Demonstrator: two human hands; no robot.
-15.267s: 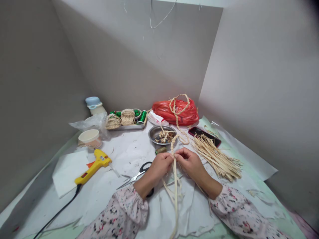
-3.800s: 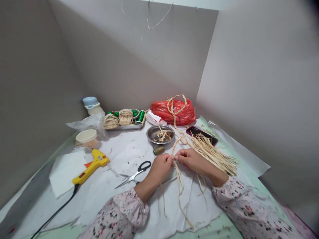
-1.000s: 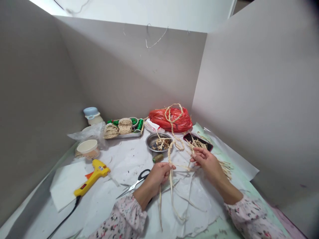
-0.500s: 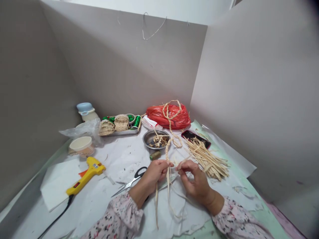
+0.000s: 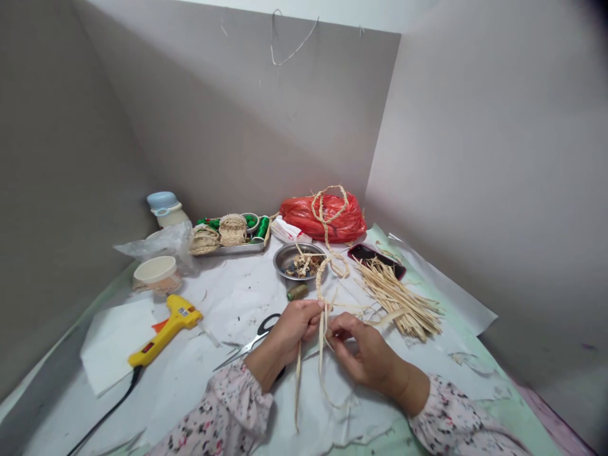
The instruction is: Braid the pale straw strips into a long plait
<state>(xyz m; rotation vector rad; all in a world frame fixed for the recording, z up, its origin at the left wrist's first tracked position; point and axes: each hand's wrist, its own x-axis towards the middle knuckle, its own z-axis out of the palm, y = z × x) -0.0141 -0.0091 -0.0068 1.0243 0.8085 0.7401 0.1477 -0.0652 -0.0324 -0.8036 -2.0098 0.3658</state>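
Observation:
A braided straw cord (image 5: 320, 288) runs from the red bag down to my left hand (image 5: 298, 326), whose thumb and fingers pinch its near end. Loose straw strands (image 5: 322, 354) hang from that end toward me, one of them below my left palm. Just to the right, my right hand (image 5: 363, 348) is closed in a pinch on a straw strand beside the braid's end. Parts of the strands are hidden behind my fingers. Scissors (image 5: 251, 345) with black handles lie partly under my left wrist.
A bundle of straw (image 5: 403, 301) lies right, against a phone (image 5: 377, 259). Ahead are a metal bowl (image 5: 285, 271) of scraps, a red plastic bag (image 5: 299, 218) and a tray (image 5: 230, 250) with coils and green thread. A yellow glue gun (image 5: 164, 332) and paper cup (image 5: 156, 271) stand left.
My right hand has moved left and slightly down, closer to my left hand and the hanging strands. A strand now sticks out to the right above it. My left hand keeps its pinch.

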